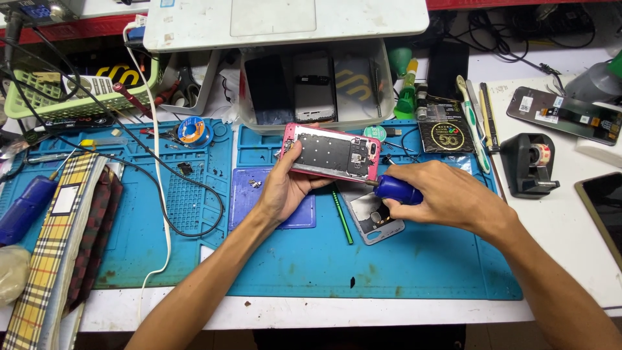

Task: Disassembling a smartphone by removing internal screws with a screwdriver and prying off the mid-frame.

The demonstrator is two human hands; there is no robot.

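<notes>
My left hand [283, 186] grips an opened pink-framed phone [332, 152] by its left end, holding it tilted above the blue work mat [402, 266], with its inner metal plate facing up. My right hand [447, 194] is closed around a blue-handled screwdriver [396, 190], whose tip touches the phone's lower right corner. Below the phone lies a grey back cover [372, 217] next to a green stick [342, 217]. A small purple mat [249, 194] with tiny parts on it sits under my left wrist.
A clear tub [385, 104] with several phones stands behind the mat, under a white device [285, 23]. At the right are a black tape dispenser [530, 165], brushes [473, 123], a phone screen [562, 113]. At the left lie a checked cloth [61, 240], a green basket [39, 107], cables and a solder reel [192, 131].
</notes>
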